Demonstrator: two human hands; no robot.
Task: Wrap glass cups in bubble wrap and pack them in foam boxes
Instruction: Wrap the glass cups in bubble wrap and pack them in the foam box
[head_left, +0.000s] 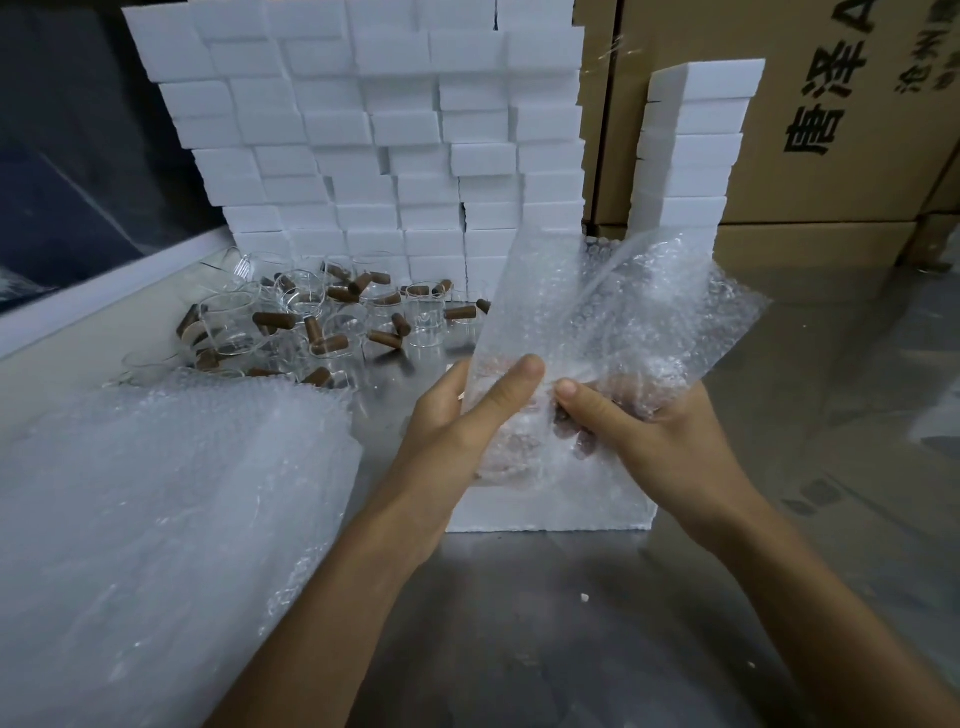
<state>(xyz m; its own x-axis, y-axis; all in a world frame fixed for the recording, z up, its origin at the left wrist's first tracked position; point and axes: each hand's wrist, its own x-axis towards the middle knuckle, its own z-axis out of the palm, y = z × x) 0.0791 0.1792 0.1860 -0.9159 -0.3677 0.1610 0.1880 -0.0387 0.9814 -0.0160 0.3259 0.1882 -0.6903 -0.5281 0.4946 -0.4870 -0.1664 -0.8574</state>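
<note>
Left hand and right hand, fingers curled around a bubble wrap sheet enclosing a barely visible glass cup between them above the foam box; fragile, slippery, best cradled by its padded body.

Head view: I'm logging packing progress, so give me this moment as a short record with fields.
left hand: grips the bubble wrap sheet
right hand: grips the same sheet from the other side
wrapped item: blurred under the wrap, cannot tell
foam box: under the hands
unwrapped glass cups: left, on the table
foam stack: behind
</note>
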